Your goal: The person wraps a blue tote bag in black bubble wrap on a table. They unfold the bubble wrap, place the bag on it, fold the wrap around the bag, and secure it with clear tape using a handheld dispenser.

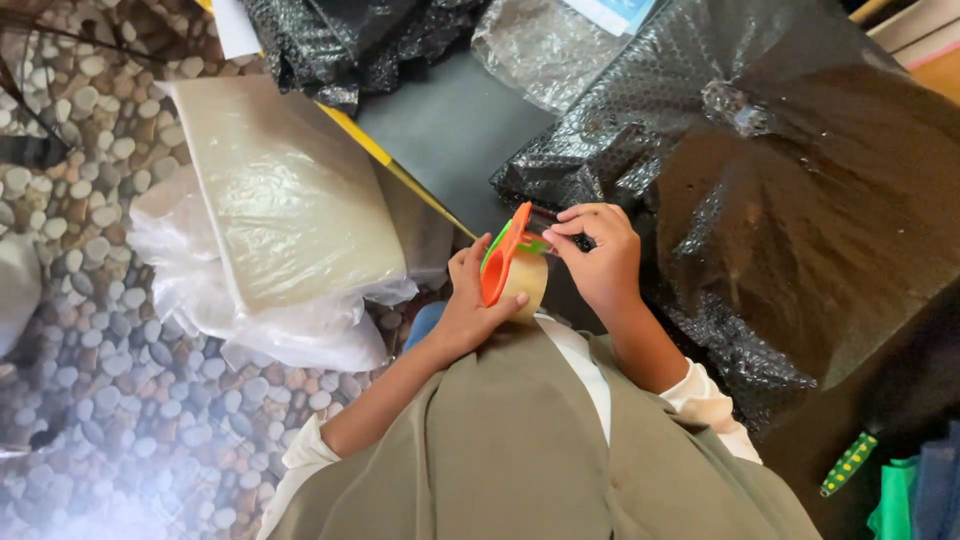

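Tape dispenser: an orange dispenser (503,258) carrying a roll of clear-brown tape (527,283) sat low in the middle of the view, just above the person's lap.
Left hand: the left hand (470,300) was wrapped around the roll and dispenser from below, fingers clamped on it.
Right hand: the right hand (598,255) had thumb and fingertips pinched together at the dispenser's upper edge, seemingly on the tape end.
Progress: no strip looked drawn out yet; the black bubble wrap (790,190) just beyond lay loose and untaped, so sealing seemed undone.
Surroundings: a clear-bagged pale slab (285,190) lay to the left on a pebble-patterned floor (90,350).
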